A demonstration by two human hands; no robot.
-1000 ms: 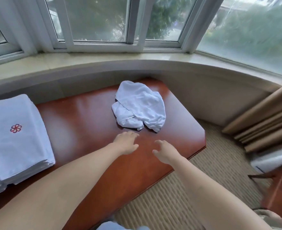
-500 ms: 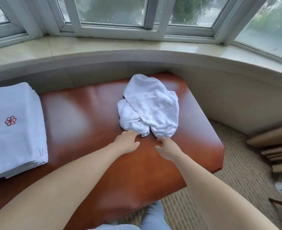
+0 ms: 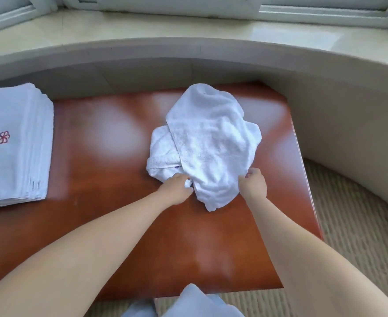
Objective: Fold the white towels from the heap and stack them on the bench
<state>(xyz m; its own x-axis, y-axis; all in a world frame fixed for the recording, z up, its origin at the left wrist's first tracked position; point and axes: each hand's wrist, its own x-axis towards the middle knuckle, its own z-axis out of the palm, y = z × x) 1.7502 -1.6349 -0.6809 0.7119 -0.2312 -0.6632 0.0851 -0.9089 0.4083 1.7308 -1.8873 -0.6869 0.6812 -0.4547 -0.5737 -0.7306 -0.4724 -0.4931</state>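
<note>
at the very bottom edge, a bit of pale blue clothing (image 3: 188,303) is showing where the person is standing against the bench (image 3: 110,225). both bare forearms are reaching forward over the glossy reddish-brown bench top. the left hand (image 3: 177,187) is lying at the near left edge of the crumpled white towels (image 3: 211,145), its fingers curling together and pinching a small fold of cloth. the right hand (image 3: 253,186) is sitting at the near right edge of the same heap, its fingers curling in and gripping the towel's hem. the heap is resting on the right half of the bench, with one towel draping over another and a corner hanging toward the person between the two hands. well apart to the left, a neat stack of folded towels (image 3: 17,145) is lying on the bench, the top one bearing a small red flower emblem (image 3: 3,137). ribbed beige carpet (image 3: 360,236) is showing to the right. beyond the bench, a curved pale window sill (image 3: 165,28) is running across the view.
</note>
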